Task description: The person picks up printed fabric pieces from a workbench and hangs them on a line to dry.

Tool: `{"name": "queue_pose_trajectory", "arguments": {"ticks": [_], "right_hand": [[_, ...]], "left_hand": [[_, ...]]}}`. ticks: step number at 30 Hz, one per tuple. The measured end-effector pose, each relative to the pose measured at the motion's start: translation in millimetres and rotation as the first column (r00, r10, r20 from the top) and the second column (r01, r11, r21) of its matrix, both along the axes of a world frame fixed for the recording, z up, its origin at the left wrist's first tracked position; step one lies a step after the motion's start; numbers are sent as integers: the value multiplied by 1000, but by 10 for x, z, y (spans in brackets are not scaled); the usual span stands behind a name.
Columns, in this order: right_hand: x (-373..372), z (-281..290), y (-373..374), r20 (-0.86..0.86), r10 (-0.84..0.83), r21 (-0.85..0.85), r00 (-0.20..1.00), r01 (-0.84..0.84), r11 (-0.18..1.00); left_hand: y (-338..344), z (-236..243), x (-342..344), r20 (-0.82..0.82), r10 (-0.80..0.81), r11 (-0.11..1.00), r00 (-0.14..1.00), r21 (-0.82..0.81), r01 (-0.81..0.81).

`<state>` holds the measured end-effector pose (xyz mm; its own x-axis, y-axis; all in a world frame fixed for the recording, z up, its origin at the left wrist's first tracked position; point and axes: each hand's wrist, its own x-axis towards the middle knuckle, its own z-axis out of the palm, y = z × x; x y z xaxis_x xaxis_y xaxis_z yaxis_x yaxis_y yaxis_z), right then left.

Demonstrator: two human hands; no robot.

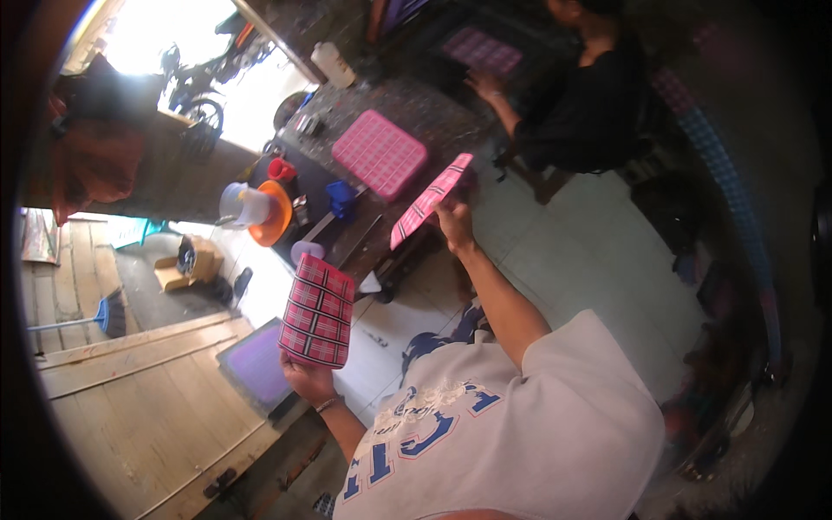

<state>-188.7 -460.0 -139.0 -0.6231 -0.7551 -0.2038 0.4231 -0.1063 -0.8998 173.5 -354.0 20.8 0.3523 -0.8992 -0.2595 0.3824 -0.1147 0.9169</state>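
Note:
In my left hand (pixel 305 381) is a rounded-corner rectangular piece (pixel 318 314) with a pink, black and white plaid face, perhaps a stack of sheets; my fingers close round its lower end. My right hand (pixel 454 227) grips a thin pink plaid panel (pixel 431 201) by its edge, tilted so that it shows narrow. Just beyond, a stack of pink plaid rectangles (pixel 380 154) lies on the dark worktable (pixel 459 130). The two held pieces are apart from each other.
A person in black (pixel 576 113) works at the far right beside another pink plaid piece (pixel 483 49). Left of the stack are a blue container (pixel 341 199), an orange basin (pixel 276 217) and a red cup (pixel 280 169). A purple framed panel (pixel 247 364) leans by a wooden platform (pixel 147 425).

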Motion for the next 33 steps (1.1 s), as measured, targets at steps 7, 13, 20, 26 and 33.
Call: {"name": "queue_pose_trajectory", "arguments": {"ticks": [7, 13, 20, 26, 33], "right_hand": [[-743, 1317, 1664, -102, 56, -222, 993, -78, 972], [-996, 1837, 2783, -409, -82, -59, 909, 63, 996], [-1537, 2137, 4070, -824, -144, 138, 549, 439, 888], [-2253, 2096, 5283, -905, -188, 139, 382, 683, 717], [-3300, 1765, 6971, -892, 140, 436, 431, 735, 519]], "left_hand": [[271, -74, -446, 195, -316, 948, 929, 19, 318], [543, -258, -800, -541, -561, 795, 626, -142, 590], [902, -363, -1505, -680, -542, 712, 493, -60, 700], [1265, -426, -2638, -708, -661, 491, 251, -154, 857], [1937, -327, -4641, -711, -687, 338, 150, -130, 932]]}}
